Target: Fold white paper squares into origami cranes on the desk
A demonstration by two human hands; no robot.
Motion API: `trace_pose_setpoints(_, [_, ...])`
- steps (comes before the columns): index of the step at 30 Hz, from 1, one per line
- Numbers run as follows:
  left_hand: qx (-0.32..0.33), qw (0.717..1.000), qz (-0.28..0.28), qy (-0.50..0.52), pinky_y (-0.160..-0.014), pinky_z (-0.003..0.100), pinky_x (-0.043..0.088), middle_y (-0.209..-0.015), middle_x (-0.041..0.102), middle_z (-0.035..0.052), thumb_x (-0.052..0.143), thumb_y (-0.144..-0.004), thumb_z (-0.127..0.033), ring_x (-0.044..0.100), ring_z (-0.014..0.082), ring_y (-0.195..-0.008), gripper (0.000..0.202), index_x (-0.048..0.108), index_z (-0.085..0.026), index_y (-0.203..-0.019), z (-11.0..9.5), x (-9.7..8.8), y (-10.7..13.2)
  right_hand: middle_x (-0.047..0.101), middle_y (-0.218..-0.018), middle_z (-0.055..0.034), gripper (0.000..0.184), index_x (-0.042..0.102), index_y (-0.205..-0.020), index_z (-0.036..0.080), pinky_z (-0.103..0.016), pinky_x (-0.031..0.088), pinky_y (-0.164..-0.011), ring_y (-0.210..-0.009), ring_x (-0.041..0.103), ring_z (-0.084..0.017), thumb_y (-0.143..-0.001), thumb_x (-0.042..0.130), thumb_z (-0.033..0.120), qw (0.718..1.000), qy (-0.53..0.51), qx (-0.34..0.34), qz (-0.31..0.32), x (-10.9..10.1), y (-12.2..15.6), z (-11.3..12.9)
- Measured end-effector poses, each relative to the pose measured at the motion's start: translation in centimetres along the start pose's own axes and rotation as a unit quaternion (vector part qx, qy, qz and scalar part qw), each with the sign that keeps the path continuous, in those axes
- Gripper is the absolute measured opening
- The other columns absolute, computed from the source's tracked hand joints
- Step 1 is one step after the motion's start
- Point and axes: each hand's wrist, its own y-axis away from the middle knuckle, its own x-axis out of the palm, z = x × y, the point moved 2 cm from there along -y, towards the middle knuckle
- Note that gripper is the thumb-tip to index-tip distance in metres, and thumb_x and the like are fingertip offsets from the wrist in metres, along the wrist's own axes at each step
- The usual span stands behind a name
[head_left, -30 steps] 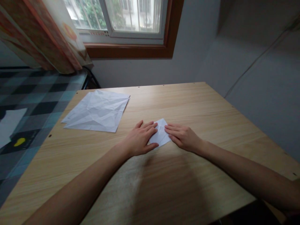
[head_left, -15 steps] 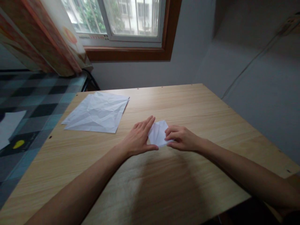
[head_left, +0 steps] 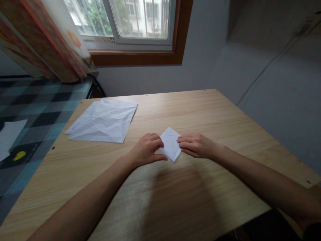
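A small folded white paper (head_left: 171, 144), diamond-shaped, lies on the wooden table (head_left: 200, 110) in front of me. My left hand (head_left: 146, 150) has its fingers curled and pinches the paper's left corner. My right hand (head_left: 194, 145) is closed on the paper's right corner, fingertips pressed together. Both wrists rest on the tabletop, and the two hands sit on either side of the paper with its middle showing between them.
A stack of creased white paper sheets (head_left: 102, 121) lies at the table's far left. Left of the table is a checked blanket (head_left: 30, 113) with a white sheet (head_left: 8, 134) on it. A curtain (head_left: 50, 40) and window are behind; grey walls close in behind and to the right.
One second ago both hands lay flat on the paper. The fingers then curled, and the hands now pinch its left and right corners; the paper has turned to a diamond shape.
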Motion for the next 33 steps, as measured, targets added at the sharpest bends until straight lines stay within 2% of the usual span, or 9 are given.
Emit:
trace_pose_setpoints(4, [0.031, 0.998, -0.018, -0.043, -0.077, 0.033, 0.047, -0.086, 0.068, 0.0062, 0.064, -0.085, -0.061, 0.063, 0.0202, -0.082, 0.043, 0.064, -0.018, -0.084, -0.1, 0.1, -0.1, 0.075, -0.1, -0.0119, 0.018, 0.065, -0.107, 0.012, -0.034, 0.06, -0.085, -0.096, 0.073, -0.021, -0.098, 0.049, 0.013, 0.995, 0.082, -0.053, -0.027, 0.2, 0.3, 0.2])
trace_pose_setpoints(7, [0.051, 0.995, -0.028, -0.077, -0.072, 0.032, 0.045, -0.083, 0.067, 0.005, 0.062, -0.087, -0.06, 0.06, 0.0185, -0.076, 0.042, 0.064, -0.018, -0.084, -0.2, 0.2, 0.0, 0.075, -0.094, -0.0094, 0.018, 0.065, -0.1, 0.015, -0.032, 0.06, -0.08, -0.09, 0.072, -0.019, -0.099, 0.048, 0.012, 0.994, 0.089, -0.053, -0.024, 0.5, 0.3, 0.0])
trace_pose_setpoints(11, [0.056, 0.99, -0.048, -0.117, -0.069, 0.031, 0.044, -0.082, 0.066, 0.0052, 0.059, -0.09, -0.057, 0.058, 0.0177, -0.073, 0.04, 0.065, -0.018, -0.087, -0.5, 0.2, 0.1, 0.073, -0.089, -0.0079, 0.018, 0.063, -0.089, 0.017, -0.03, 0.057, -0.073, -0.08, 0.07, -0.017, -0.099, 0.048, 0.013, 0.996, 0.07, -0.013, -0.048, 0.8, 0.0, -0.5])
trace_pose_setpoints(16, [0.074, 0.973, -0.075, -0.207, -0.066, 0.03, 0.043, -0.077, 0.064, 0.0039, 0.046, -0.099, -0.03, 0.056, 0.0158, -0.068, 0.027, 0.062, -0.018, -0.081, -0.8, 0.3, 0.3, 0.071, -0.085, -0.0072, 0.014, 0.057, -0.086, 0.019, -0.029, 0.054, -0.068, -0.077, 0.065, -0.017, -0.097, 0.05, 0.013, 0.993, 0.039, 0.042, -0.107, 0.9, -0.7, -0.8])
trace_pose_setpoints(20, [0.078, 0.951, -0.133, -0.268, -0.06, 0.029, 0.04, -0.069, 0.061, 0.002, 0.046, -0.096, -0.024, 0.051, 0.0142, -0.06, 0.024, 0.059, -0.018, -0.076, -1.0, 0.3, 0.3, 0.066, -0.088, -0.0086, 0.006, 0.053, -0.09, 0.021, -0.035, 0.053, -0.07, -0.082, 0.061, -0.022, -0.092, 0.056, 0.017, 0.957, 0.07, 0.166, -0.229, 0.6, -0.9, 0.0])
trace_pose_setpoints(22, [0.08, 0.94, -0.162, -0.288, -0.059, 0.029, 0.039, -0.066, 0.059, 0.0011, 0.047, -0.095, -0.022, 0.049, 0.0136, -0.057, 0.024, 0.056, -0.018, -0.074, -1.3, 0.1, 0.3, 0.063, -0.083, -0.0067, 0.01, 0.05, -0.086, 0.023, -0.035, 0.051, -0.067, -0.077, 0.058, -0.021, -0.089, 0.059, 0.018, 0.944, 0.072, 0.178, -0.269, 0.5, -1.0, 1.0])
trace_pose_setpoints(24, [0.093, 0.933, -0.177, -0.3, -0.058, 0.029, 0.037, -0.064, 0.057, 0.0005, 0.047, -0.096, -0.021, 0.047, 0.0134, -0.056, 0.024, 0.055, -0.018, -0.073, -1.6, 0.0, 0.3, 0.061, -0.078, -0.0048, 0.012, 0.05, -0.081, 0.023, -0.034, 0.05, -0.067, -0.074, 0.058, -0.02, -0.089, 0.057, 0.017, 0.96, 0.057, 0.136, -0.236, 0.8, -1.4, 1.9])
trace_pose_setpoints(26, [0.115, 0.929, -0.179, -0.304, -0.057, 0.029, 0.036, -0.063, 0.056, 0.0003, 0.047, -0.097, -0.021, 0.047, 0.0133, -0.056, 0.025, 0.054, -0.018, -0.072, -2.0, 0.0, 0.2, 0.064, -0.08, -0.0066, 0.009, 0.055, -0.082, 0.021, -0.035, 0.051, -0.07, -0.076, 0.06, -0.021, -0.091, 0.054, 0.02, 0.981, 0.038, 0.103, -0.159, 1.6, -1.9, 2.6])
trace_pose_setpoints(33, [0.167, 0.92, -0.174, -0.308, -0.057, 0.03, 0.034, -0.064, 0.056, -0.0007, 0.052, -0.097, -0.025, 0.047, 0.0136, -0.057, 0.02, 0.052, -0.019, -0.077, -2.3, 0.2, 0.3, 0.068, -0.109, -0.0186, 0.024, 0.064, -0.105, 0.012, -0.044, 0.052, -0.086, -0.1, 0.061, -0.03, -0.093, 0.055, 0.031, 0.988, 0.012, 0.152, 0.022, 3.8, -3.6, 2.0])
